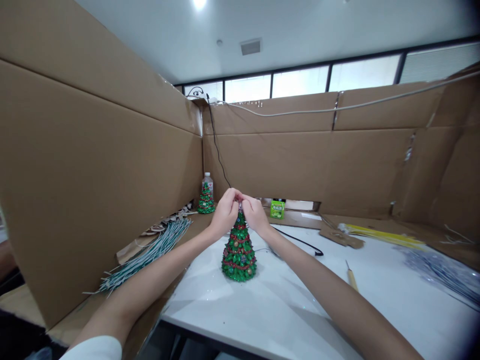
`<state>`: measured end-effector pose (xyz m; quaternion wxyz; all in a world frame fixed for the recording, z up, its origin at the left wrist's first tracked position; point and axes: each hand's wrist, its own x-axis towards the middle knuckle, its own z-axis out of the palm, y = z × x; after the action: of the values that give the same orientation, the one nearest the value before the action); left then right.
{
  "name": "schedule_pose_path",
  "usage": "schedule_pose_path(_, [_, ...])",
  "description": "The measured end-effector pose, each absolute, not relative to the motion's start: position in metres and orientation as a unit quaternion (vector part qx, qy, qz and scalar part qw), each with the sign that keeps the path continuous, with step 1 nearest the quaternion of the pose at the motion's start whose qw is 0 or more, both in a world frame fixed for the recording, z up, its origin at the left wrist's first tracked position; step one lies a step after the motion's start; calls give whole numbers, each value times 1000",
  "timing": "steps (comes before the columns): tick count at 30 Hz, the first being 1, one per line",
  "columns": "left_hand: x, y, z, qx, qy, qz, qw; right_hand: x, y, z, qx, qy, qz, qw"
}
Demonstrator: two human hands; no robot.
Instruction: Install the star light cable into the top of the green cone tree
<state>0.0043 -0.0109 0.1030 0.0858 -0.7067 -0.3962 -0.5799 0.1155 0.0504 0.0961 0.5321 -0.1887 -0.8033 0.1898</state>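
A small green Christmas tree figurine (239, 252) with red garlands and little ornaments stands upright on the white table (210, 310). Both of my hands meet at its tip, which they mostly cover. My left hand (225, 212) is closed at the upper left side of the tip, fingers bent inward. From the right, my right hand (255, 214) is closed against the same spot, its fingertips touching those of the left. Whether a smaller part sits between the fingertips is hidden.
A second tree (206, 200) stands by a clear bottle (207, 180) at the back left. Green-white wire strands (150, 257) lie at left. A green box (277, 210) is behind; an awl (351, 277), yellow strips (382, 235) and plastic-wrapped wires (442, 270) lie right. Cardboard walls (270, 160) enclose the table.
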Motion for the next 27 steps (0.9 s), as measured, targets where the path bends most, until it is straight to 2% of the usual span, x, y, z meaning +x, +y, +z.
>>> schedule_pose_path(27, [4,-10,103,-709,-389,-582,81,115,51,96,-188,-802,195,533])
